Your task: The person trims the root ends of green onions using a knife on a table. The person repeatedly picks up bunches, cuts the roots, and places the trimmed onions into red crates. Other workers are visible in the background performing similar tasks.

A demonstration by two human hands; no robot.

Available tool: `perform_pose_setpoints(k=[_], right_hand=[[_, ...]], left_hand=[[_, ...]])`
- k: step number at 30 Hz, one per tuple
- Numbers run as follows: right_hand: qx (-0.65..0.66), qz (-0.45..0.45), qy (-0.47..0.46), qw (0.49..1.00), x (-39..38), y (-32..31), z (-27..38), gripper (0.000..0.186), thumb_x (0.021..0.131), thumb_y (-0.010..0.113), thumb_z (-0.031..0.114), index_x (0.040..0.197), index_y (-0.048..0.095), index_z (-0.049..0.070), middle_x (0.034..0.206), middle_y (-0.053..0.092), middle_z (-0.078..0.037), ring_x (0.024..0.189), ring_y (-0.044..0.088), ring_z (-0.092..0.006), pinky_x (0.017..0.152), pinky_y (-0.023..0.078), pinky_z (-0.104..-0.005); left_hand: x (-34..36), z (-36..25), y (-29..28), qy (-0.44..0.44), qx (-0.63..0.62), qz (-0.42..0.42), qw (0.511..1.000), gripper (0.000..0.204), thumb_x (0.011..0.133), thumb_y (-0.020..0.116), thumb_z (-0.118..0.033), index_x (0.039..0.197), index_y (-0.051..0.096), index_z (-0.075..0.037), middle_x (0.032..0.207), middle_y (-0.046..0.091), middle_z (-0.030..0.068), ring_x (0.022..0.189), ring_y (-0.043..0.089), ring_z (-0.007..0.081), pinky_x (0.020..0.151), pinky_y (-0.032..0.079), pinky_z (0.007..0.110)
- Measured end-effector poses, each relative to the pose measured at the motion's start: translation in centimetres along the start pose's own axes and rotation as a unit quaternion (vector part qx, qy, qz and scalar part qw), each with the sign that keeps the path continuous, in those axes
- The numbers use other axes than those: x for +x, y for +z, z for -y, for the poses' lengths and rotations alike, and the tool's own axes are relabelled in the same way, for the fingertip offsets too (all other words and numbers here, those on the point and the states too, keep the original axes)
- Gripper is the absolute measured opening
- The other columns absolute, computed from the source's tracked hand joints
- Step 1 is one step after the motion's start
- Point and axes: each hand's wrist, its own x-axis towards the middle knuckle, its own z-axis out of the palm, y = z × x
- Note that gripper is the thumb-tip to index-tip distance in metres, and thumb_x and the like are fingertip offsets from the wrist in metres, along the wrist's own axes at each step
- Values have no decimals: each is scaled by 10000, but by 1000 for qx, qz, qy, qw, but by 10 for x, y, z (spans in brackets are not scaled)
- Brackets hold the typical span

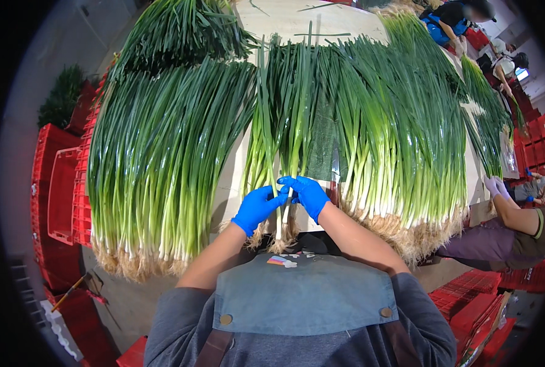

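Desk: pale cream. Spring onions, on the desk: dark green leaves, paling through yellow-green to white stems; roots, straw-brown. Left grip and right grip, at the desk: gloved plain bright blue. Apron, before the desk: slate blue-grey, brass-toned studs, brown straps. Shirt, before the desk: dark grey. Crates, left of the desk: red, partly latticed. Trousers, right of the desk: dull purple.

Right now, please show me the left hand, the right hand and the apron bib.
Left hand [256, 208]: head view, back of blue glove.
Right hand [309, 196]: head view, back of blue glove.
Apron bib [306, 295]: head view, middle of cloth.
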Motion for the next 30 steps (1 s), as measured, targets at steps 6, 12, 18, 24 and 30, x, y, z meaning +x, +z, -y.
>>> perform_pose_setpoints(k=[6,12,18,24,30], right_hand=[[98,26,-4,995,14,4,-18,286,920,485,292,1066,633,97,878,630,-28,783,575,-108,677,442,-231],[-205,-75,-101,971,10,-1,-20,277,904,483,288,933,654,72,755,612,-98,696,583,-223,638,465,-343],[-520,-116,-252,808,-13,7,-13,327,837,561,350,727,604,45,720,571,-182,709,557,-367,597,433,-422],[-50,-92,-191,976,-50,-7,-16,238,897,506,238,944,653,57,770,621,-54,658,561,-136,561,425,-232],[-125,60,-51,989,-101,-61,-42,363,936,419,332,734,574,71,685,591,-47,584,544,-112,496,422,-244]], left_hand=[[19,20,-8,56,156,-26,986,451,727,687,-454,801,613,-15,649,561,145,554,522,249,570,451,351],[22,31,10,-21,-88,0,996,376,802,650,-402,778,578,-34,634,521,22,580,485,95,504,391,264],[31,4,23,-77,-276,-41,957,329,858,580,-387,846,581,-58,647,510,-1,553,447,84,497,356,231],[58,22,20,-69,-268,19,961,272,842,570,-367,810,643,-107,632,493,-19,536,402,69,490,312,206],[57,-8,4,-67,-278,8,958,265,871,545,-372,864,622,-119,689,548,-38,494,364,52,455,293,193]])
